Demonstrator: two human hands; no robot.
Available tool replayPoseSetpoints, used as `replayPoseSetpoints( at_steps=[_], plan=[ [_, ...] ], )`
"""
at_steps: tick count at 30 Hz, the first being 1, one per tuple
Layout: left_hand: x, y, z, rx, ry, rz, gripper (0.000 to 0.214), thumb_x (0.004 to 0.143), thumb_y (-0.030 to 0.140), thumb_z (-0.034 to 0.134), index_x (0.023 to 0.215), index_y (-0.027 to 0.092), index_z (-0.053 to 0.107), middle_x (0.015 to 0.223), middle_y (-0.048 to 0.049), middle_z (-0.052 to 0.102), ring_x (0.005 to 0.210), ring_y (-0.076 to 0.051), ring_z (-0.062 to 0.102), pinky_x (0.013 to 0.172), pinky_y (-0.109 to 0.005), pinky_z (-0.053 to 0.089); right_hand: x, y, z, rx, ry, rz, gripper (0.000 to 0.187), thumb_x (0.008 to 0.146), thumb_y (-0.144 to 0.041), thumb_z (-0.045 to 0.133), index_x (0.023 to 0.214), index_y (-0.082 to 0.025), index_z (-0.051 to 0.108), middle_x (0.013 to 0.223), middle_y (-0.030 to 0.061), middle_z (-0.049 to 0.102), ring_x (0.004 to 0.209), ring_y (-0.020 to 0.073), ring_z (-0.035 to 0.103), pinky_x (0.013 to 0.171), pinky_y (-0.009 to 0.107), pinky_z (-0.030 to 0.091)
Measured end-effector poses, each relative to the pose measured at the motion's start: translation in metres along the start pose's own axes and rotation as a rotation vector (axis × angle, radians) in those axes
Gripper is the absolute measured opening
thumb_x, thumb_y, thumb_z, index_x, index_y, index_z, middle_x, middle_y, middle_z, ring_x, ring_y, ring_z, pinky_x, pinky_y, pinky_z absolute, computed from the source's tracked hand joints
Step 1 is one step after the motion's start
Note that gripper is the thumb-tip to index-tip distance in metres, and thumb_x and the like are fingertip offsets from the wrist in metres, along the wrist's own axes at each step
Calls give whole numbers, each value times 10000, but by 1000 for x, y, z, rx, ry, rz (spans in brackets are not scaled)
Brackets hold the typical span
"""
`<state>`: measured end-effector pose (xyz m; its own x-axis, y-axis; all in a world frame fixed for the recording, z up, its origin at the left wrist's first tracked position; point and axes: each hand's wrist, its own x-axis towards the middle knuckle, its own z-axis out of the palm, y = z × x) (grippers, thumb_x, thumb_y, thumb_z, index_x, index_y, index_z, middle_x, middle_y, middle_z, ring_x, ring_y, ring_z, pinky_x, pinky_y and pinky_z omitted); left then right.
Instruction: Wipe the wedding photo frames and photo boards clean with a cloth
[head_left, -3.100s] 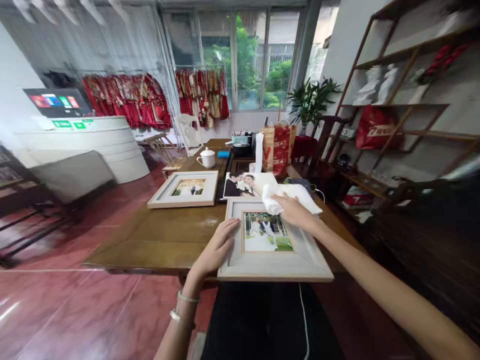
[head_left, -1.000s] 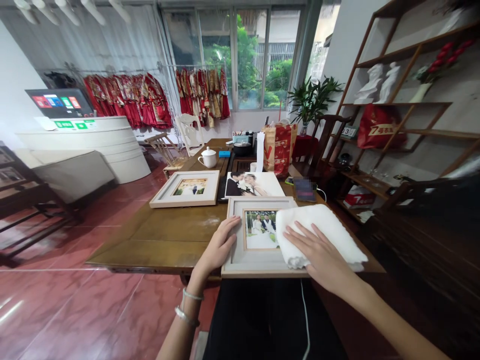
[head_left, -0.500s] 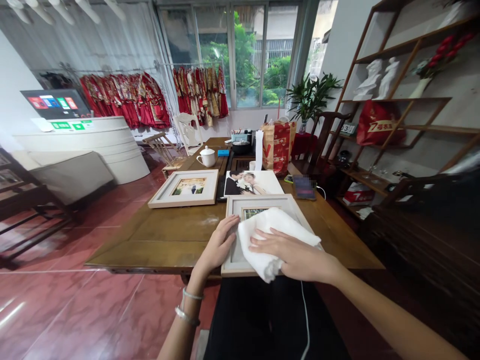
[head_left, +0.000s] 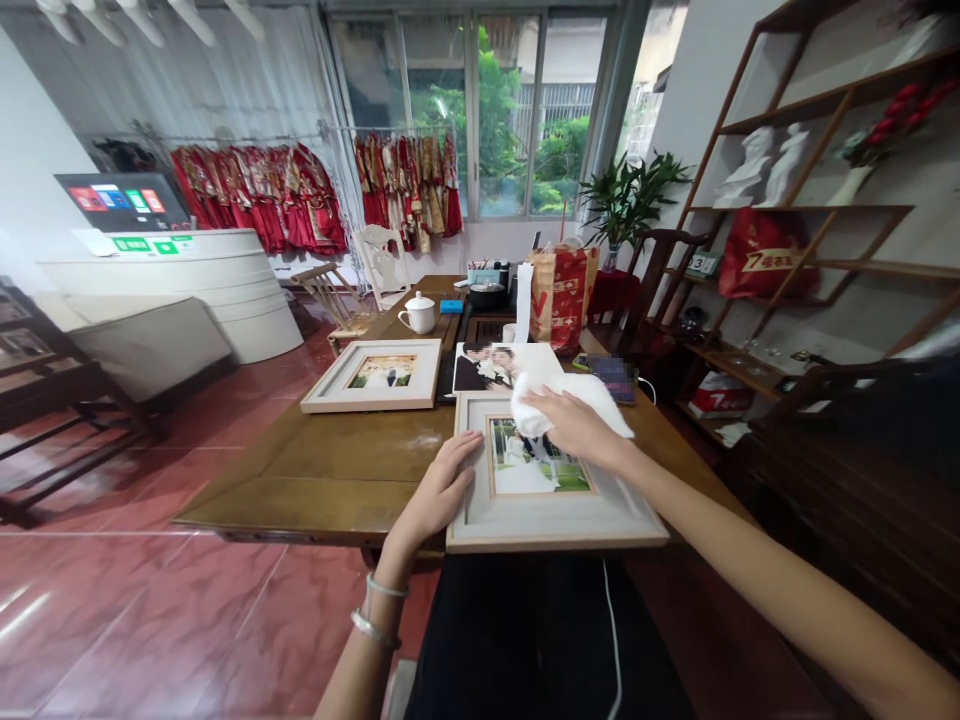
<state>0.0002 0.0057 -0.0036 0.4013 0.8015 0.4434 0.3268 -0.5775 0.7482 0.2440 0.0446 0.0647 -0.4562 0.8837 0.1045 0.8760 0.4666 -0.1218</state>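
A light wooden picture frame (head_left: 559, 525) with a pale mat and a wedding photo (head_left: 517, 470) lies at the table's near edge. My left hand (head_left: 444, 480) rests along its left rim, fingers stretched out and thumb lower on the same side. My right hand (head_left: 574, 425) grips a folded white cloth (head_left: 600, 395) over the frame's upper right part; the cloth covers that corner. Some of the right fingertips are hidden by the hand or sunk in the cloth. Just beyond lies an unframed couple's photo print (head_left: 540, 358), partly behind the cloth.
A second picture frame (head_left: 319, 397) lies left on the wooden table (head_left: 300, 480). Farther back are a lidded white cup (head_left: 420, 316), a blue box (head_left: 451, 306), a black bowl (head_left: 487, 295) and a red-and-tan paper bag (head_left: 566, 300). A phone (head_left: 611, 380) with a cable lies right.
My right hand and the cloth have slid away from me to the frame's upper right, uncovering the photo and lower mat. My left hand stays on the left rim.
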Motion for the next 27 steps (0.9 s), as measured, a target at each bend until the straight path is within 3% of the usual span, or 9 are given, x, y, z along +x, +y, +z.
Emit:
replayPoseSetpoints(
  at_steps=[8, 11, 14, 18, 21, 24, 27],
  plan=[
    [1, -1, 1, -12, 6, -17, 407, 861, 173, 465, 1254, 217, 559, 1396, -88, 476, 1326, -240, 387, 1141, -454, 255, 46, -36, 9, 37, -30, -257, 769, 662, 82, 385, 1393, -157, 402, 1483, 67, 364, 1403, 226, 195, 1131, 460, 156],
    [1, 0, 1, -1, -1, -23, 397, 860, 172, 461, 1242, 193, 570, 1376, -103, 493, 1329, -245, 381, 1141, -454, 253, 36, -32, 8, 50, -77, -294, 752, 660, 77, 370, 1376, -144, 428, 1457, 67, 407, 1397, 217, 217, 1124, 448, 192],
    [1, 1, 0, 4, -4, -34, 406, 859, 168, 461, 1251, 179, 565, 1370, -113, 501, 1341, -248, 367, 1143, -459, 245, 7, -22, 1, 51, -119, -286, 743, 664, 64, 362, 1362, -173, 455, 1444, 57, 425, 1380, 209, 266, 1115, 445, 229],
    [0, 3, -2, -1, -1, -34, 420, 857, 157, 464, 1264, 205, 555, 1386, -92, 494, 1342, -239, 369, 1148, -456, 237, -41, -9, -14, 46, -198, -176, 725, 658, 40, 373, 1328, -206, 504, 1422, 35, 457, 1354, 204, 327, 1097, 409, 283],
    [-1, 4, -2, -1, -1, -32, 419, 865, 161, 451, 1270, 199, 549, 1394, -95, 485, 1345, -238, 364, 1149, -453, 239, -62, 3, -22, -2, -186, 5, 686, 666, 17, 400, 1280, -243, 557, 1360, 28, 532, 1313, 233, 400, 1074, 406, 317],
    [-1, 3, -2, 7, -14, -23, 427, 867, 156, 443, 1282, 191, 537, 1403, -99, 473, 1348, -234, 358, 1151, -450, 234, -57, 15, -21, -60, -74, 196, 661, 689, 11, 403, 1293, -216, 547, 1331, 77, 557, 1308, 289, 399, 1053, 457, 327],
    [-1, 2, -2, 18, -20, -15, 435, 867, 145, 434, 1289, 200, 526, 1408, -91, 467, 1353, -224, 349, 1152, -445, 232, -32, 24, -13, -65, 2, 284, 666, 722, 12, 375, 1363, -147, 458, 1407, 120, 467, 1337, 345, 331, 1043, 520, 311]
  ],
)
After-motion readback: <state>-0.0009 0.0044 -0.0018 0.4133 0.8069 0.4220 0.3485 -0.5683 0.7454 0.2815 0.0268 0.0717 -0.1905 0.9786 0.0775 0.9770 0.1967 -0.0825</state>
